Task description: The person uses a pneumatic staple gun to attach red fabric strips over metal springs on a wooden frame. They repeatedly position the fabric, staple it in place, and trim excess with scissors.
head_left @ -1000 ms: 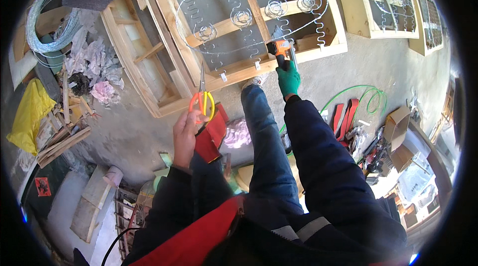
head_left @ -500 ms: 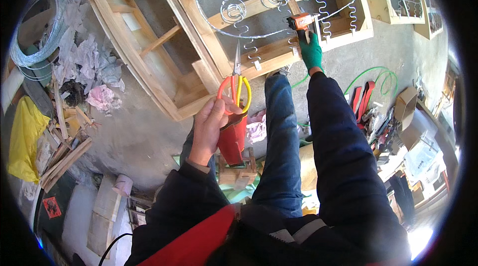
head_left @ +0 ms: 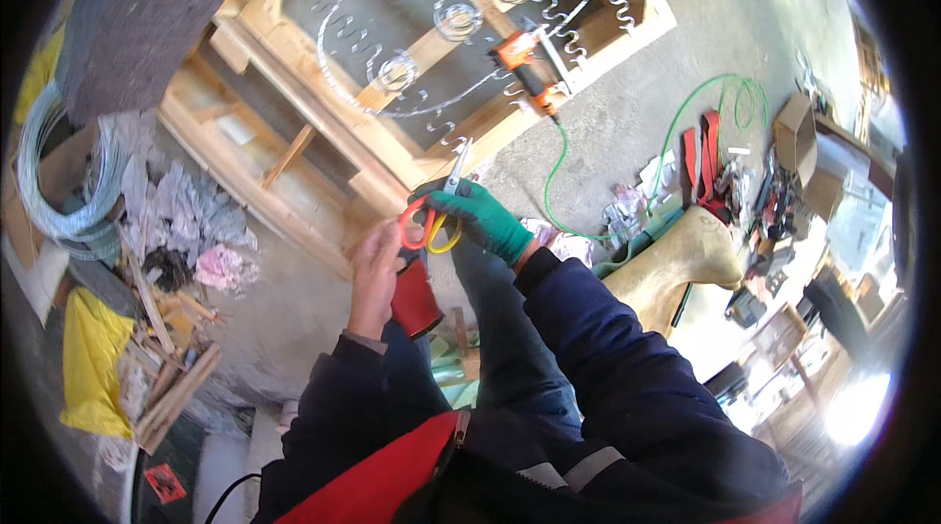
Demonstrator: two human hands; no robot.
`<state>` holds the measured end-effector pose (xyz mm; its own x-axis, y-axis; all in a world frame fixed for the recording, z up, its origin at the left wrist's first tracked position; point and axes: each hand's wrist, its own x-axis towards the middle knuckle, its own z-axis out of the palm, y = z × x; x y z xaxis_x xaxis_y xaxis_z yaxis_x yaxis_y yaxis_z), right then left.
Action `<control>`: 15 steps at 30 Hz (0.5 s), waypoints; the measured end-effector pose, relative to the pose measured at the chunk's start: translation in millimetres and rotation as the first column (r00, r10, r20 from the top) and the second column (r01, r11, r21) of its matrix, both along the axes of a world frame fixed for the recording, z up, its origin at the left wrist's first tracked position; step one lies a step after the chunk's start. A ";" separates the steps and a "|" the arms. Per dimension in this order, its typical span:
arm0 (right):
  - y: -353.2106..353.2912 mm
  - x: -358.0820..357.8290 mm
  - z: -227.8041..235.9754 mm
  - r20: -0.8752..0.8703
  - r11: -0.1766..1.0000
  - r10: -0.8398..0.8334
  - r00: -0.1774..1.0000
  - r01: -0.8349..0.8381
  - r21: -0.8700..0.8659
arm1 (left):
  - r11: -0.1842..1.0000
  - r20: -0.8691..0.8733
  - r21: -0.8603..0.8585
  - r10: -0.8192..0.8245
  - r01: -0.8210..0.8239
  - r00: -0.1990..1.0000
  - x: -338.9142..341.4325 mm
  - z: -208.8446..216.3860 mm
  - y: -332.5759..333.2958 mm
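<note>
Scissors [head_left: 452, 183] between two hands

They are at the centre of the picture, blades pointing up. The right hand [head_left: 487, 220] is wrapped round them; whether the left hand [head_left: 372, 267], at the red loop, also grips, I cannot tell. Fingers should stay off the edges.
</note>
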<state>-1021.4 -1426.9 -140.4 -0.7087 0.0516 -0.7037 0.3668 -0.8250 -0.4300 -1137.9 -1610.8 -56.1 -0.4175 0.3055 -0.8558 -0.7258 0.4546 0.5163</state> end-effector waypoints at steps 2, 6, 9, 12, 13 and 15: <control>31.0 17.8 -27.7 0.002 0.996 -0.081 0.997 0.081 0.030 | 0.998 -0.183 -0.048 0.025 -0.035 0.983 -1.8 -9.2 15.1; 161.1 69.2 -120.6 0.181 0.857 -0.481 0.858 0.417 0.303 | 0.989 -0.027 -0.150 0.005 -0.009 1.000 -9.5 -5.2 14.5; 264.7 100.1 -190.0 0.189 0.677 -0.731 0.656 0.658 0.331 | 0.904 -0.070 -0.335 -0.305 0.265 0.950 -4.0 5.7 1.0; 329.4 110.5 -235.6 0.131 0.561 -0.825 0.549 0.773 0.295 | 0.817 -0.091 -0.436 -0.459 0.379 0.884 0.2 9.3 -3.6; 339.9 111.9 -244.4 0.130 0.555 -0.829 0.544 0.769 0.317 | 0.821 -0.071 -0.439 -0.437 0.366 0.896 -0.1 8.3 -1.7; 345.6 117.8 -252.9 0.267 0.625 -0.773 0.575 0.618 0.477 | 0.831 -0.038 -0.448 -0.386 0.330 0.922 -1.7 8.6 4.9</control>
<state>-903.5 -1081.4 -393.4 0.0014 0.6568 -0.7541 -0.0687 -0.7522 -0.6553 -1139.6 -1605.9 -47.5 -0.4589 0.0725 -0.8855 -0.4135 0.8647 0.2851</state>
